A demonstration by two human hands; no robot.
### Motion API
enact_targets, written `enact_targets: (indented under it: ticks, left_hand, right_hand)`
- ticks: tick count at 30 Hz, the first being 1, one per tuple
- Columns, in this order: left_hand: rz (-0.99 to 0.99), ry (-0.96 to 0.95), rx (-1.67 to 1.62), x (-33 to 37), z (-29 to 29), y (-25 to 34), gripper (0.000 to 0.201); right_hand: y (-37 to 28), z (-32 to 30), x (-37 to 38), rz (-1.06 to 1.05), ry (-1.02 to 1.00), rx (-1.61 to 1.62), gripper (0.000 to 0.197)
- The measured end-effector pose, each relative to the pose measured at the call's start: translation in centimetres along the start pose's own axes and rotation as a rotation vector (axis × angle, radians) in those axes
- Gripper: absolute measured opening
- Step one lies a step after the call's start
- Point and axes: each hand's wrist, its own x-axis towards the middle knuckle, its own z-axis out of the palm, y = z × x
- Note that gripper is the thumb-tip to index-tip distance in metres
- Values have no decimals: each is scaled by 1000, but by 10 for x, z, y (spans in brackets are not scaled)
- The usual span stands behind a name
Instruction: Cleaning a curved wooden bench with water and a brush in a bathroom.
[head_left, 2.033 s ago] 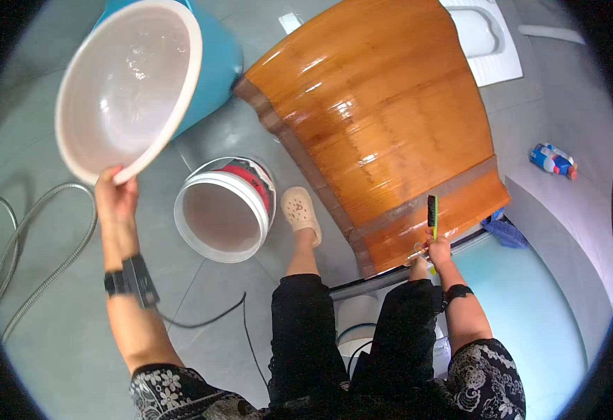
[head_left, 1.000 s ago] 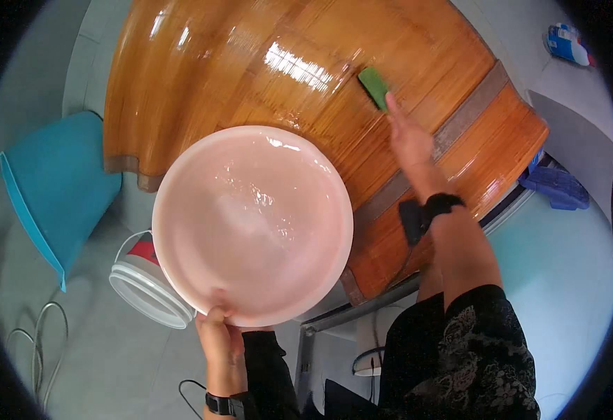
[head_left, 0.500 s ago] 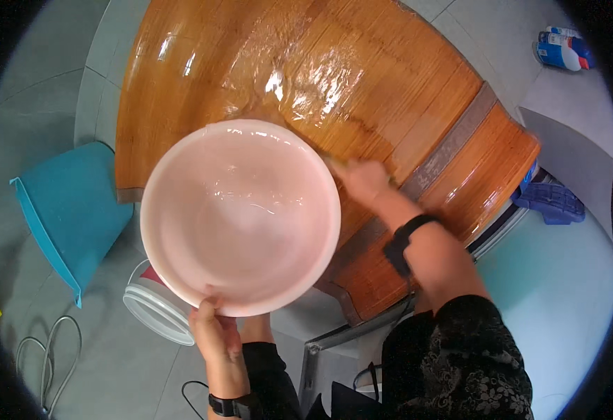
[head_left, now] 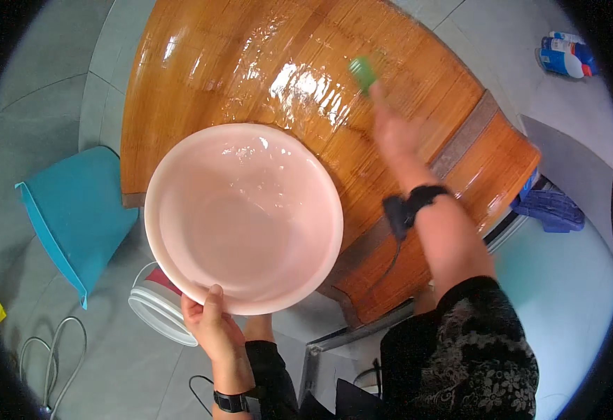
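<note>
My left hand (head_left: pixel 215 323) grips the near rim of a pale pink basin (head_left: pixel 250 231), thumb over the inside edge. The basin is tilted and some water glints inside it. My right hand (head_left: pixel 395 133), smeared by motion, is over a wet, glossy bamboo mat (head_left: pixel 278 42) edged with brown cloth. A small green scrubber (head_left: pixel 362 74), blurred, shows at its fingertips; its exact kind is unclear. The mat's near part is hidden behind the basin.
A turquoise bin (head_left: pixel 75 217) lies tilted at the left, beside a white bucket (head_left: pixel 159 315). A grey hose (head_left: pixel 54 357) loops on the tiled floor. Blue and white bottles (head_left: pixel 565 57) are at the far right, with a dark blue plastic item (head_left: pixel 550 208) nearer.
My right hand has swept away from me across the mat, and the green scrubber now shows. Water around the basin's far edge has spread. The basin has shifted only slightly.
</note>
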Motion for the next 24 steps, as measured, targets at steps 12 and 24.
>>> enact_targets:
  ticks: [12,24]
  left_hand:
    - [-82,70,-108,11,9,13,28]
    - [-27,28,-95,23,-4,7,19]
  right_hand:
    - [-38,-2,36,-256,-385,105,57]
    - [-59,-47,125,132,-170,215,72]
